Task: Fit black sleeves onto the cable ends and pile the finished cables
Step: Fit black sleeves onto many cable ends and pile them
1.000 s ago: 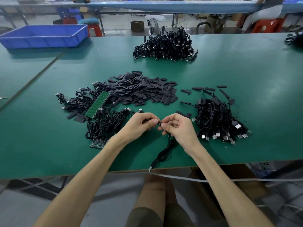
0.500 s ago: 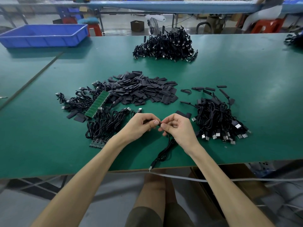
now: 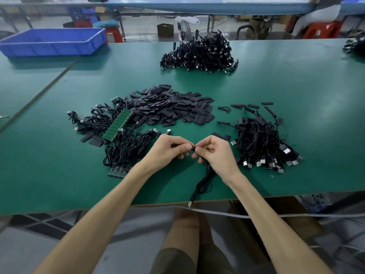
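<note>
At the centre of the frame, the left hand (image 3: 169, 152) pinches a small black sleeve (image 3: 193, 149) while the right hand (image 3: 218, 155) pinches the cable (image 3: 203, 180), which trails limply to the lower table (image 3: 59, 175) edge. Both look light and floppy, so the cable is best gripped close behind its tip.

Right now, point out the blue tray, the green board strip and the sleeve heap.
blue tray (image 3: 49, 48): head view, its near wall.
green board strip (image 3: 118, 124): head view, its middle.
sleeve heap (image 3: 173, 107): head view, its centre.
</note>
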